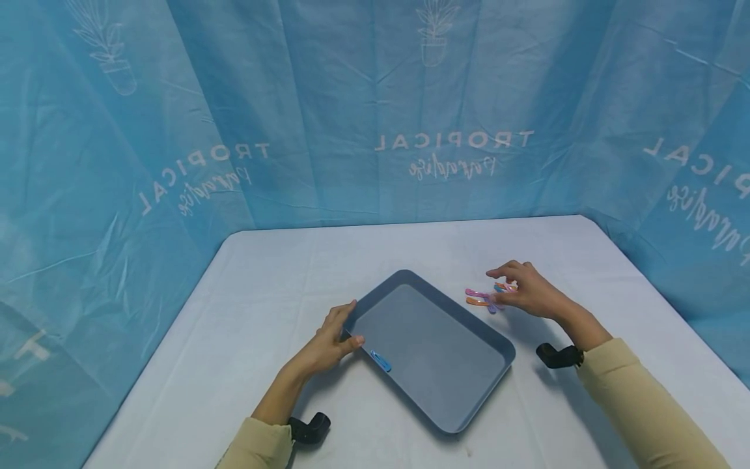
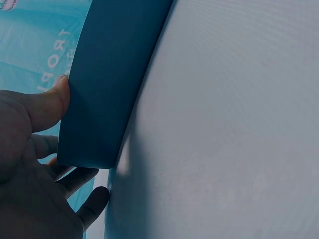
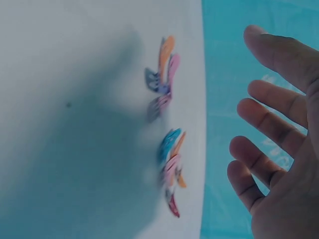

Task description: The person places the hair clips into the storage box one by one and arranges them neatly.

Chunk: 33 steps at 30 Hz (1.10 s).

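Note:
A grey rectangular tray (image 1: 433, 345) lies at an angle on the table. My left hand (image 1: 329, 342) holds its left corner, thumb at the near rim and fingers along the far side; the left wrist view shows the thumb against the tray's outer wall (image 2: 104, 89). One blue snap hair clip (image 1: 381, 361) is inside the tray, near that corner. Several colourful hair clips (image 1: 477, 301) lie in a loose pile right of the tray. My right hand (image 1: 524, 290) hovers over them, fingers spread and apart from the clips (image 3: 172, 154) in the right wrist view.
A white cloth covers the table (image 1: 281, 280). Blue printed curtains (image 1: 328, 117) hang behind it and along both sides. A black wrist camera (image 1: 310, 428) is strapped to the left wrist, and another black camera (image 1: 556, 356) to the right.

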Tool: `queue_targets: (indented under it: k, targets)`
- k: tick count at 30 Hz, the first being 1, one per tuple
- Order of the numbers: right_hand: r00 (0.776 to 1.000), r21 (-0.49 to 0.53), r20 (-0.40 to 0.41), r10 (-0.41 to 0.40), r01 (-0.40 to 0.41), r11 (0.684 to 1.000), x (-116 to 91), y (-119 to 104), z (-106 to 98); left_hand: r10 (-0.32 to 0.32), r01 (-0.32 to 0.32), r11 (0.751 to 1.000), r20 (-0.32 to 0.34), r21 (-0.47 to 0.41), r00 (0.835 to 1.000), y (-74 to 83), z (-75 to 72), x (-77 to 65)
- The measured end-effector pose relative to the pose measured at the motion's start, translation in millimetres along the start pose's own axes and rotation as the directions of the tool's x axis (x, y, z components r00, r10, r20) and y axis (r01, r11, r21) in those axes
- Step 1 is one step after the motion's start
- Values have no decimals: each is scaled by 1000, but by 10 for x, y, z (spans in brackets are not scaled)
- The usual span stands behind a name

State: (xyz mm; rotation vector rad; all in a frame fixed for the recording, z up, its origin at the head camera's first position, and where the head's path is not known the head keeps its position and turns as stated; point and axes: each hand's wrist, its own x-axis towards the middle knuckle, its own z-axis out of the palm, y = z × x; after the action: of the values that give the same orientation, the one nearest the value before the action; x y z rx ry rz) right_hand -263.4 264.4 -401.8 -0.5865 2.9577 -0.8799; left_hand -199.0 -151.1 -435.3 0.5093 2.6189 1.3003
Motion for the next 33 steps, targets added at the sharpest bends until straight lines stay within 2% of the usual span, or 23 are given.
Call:
queue_targets:
  k: [12,25,33]
  targets:
    - [995,-12,74,68,-67,998,34,152,160,-10,10,1000,2,1,1000,29,-7,-7]
    - [991,-130,113,74,-59,990,94,233,249,-9,9,1000,10,3,1000,20,-10,-6]
    - [988,-129,115,103,-88,988,110,240,268,-10,10,1000,2,8,1000,13,-6,-5]
